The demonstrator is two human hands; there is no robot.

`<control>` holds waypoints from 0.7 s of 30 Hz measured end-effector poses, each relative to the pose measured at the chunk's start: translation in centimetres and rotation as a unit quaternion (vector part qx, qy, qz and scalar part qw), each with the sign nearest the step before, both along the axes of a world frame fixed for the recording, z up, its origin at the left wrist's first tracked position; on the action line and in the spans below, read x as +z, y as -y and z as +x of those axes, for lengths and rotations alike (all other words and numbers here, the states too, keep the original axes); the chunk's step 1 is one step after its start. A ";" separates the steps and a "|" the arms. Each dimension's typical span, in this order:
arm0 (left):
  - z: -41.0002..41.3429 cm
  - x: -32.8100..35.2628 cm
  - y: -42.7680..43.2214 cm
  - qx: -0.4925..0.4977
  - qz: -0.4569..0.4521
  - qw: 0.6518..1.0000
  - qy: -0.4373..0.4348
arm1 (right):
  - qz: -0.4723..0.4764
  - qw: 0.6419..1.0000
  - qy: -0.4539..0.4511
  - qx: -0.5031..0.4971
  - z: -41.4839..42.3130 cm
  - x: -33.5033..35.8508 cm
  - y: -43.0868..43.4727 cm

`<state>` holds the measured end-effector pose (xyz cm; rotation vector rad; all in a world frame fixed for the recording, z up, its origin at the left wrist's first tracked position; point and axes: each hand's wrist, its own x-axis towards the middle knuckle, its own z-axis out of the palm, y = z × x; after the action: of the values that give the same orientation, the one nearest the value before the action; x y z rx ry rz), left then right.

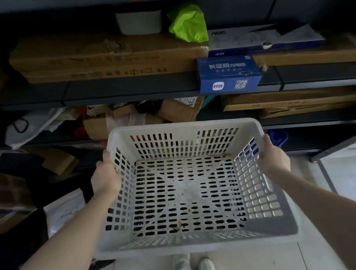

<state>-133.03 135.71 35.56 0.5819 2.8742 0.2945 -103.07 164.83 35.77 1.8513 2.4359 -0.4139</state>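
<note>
An empty white plastic basket with slotted walls and floor is held in the air in front of a dark shelving unit. My left hand grips its left rim, thumb on top and fingers under the edge. My right hand grips the right rim the same way. The basket tilts slightly, its far side toward the shelves. Nothing lies inside it.
On the dark shelf sit a blue box at its front edge, long cardboard boxes, a green bag and a white container. Lower shelves hold mixed boxes and bags. My shoes stand on pale floor tiles.
</note>
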 end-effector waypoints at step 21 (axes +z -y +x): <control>0.4 -1.1 1.4 0.019 0.031 0.998 0.056 | -0.013 1.000 0.016 -0.001 0.4 -0.6 1.4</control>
<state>-132.60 134.31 34.45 0.5044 2.7795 0.4106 -102.65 163.42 35.14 1.8347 2.3978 -0.4096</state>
